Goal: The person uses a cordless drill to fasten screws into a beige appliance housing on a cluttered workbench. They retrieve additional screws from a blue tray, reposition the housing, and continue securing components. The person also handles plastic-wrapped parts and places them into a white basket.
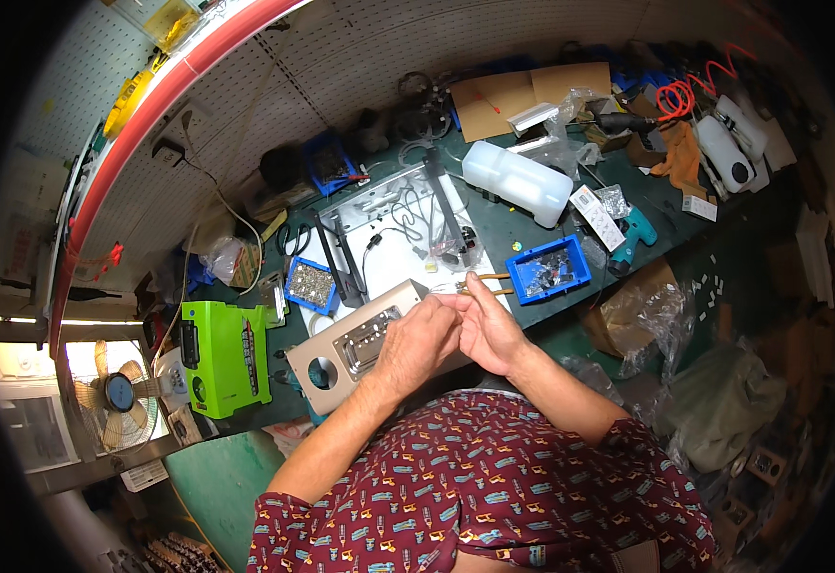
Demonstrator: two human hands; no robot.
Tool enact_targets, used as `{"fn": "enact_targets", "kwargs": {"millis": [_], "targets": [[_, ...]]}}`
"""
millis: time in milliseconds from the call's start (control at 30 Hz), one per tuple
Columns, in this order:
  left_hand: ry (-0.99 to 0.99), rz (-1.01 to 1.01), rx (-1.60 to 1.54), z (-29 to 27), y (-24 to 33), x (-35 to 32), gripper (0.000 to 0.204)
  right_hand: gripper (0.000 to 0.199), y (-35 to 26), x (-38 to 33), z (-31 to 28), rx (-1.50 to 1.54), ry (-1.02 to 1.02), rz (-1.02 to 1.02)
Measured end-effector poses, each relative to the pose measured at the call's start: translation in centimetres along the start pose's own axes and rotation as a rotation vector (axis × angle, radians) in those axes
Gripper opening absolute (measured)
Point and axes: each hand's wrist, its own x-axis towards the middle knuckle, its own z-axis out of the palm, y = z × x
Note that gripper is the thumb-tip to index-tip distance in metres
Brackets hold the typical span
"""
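My left hand and my right hand meet over the near edge of the bench, fingertips pressed together. What they pinch is too small and too covered to make out. Just past my right fingertips shows an orange-handled tool, perhaps pliers; whether I touch it cannot be told. Beneath my left wrist lies a tan metal housing with a round hole and a recessed plate carrying small metal parts. Part of the housing is hidden by my left hand and forearm.
A blue bin of small parts stands beyond my right hand, a blue bin of screws to the left. Around them are a green case, a white plastic container, a teal power drill and loose cables.
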Motion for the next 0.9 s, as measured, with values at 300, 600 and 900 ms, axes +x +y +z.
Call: {"fn": "enact_targets", "kwargs": {"millis": [300, 600, 900], "targets": [[0.053, -0.011, -0.106, -0.7, 0.2, -0.1, 0.016, 0.075, 0.4, 0.5, 0.4, 0.046, 0.028, -0.009], [0.061, -0.079, -0.027, -1.3, -0.7, -1.0, 0.019, 0.076, 0.5, 0.8, 0.5, 0.048, -0.002, -0.012], [0.01, -0.065, 0.048, -1.9, 0.8, -0.2, 0.014, 0.069, 0.7, 0.9, 1.1, 0.002, 0.055, 0.0]]}}
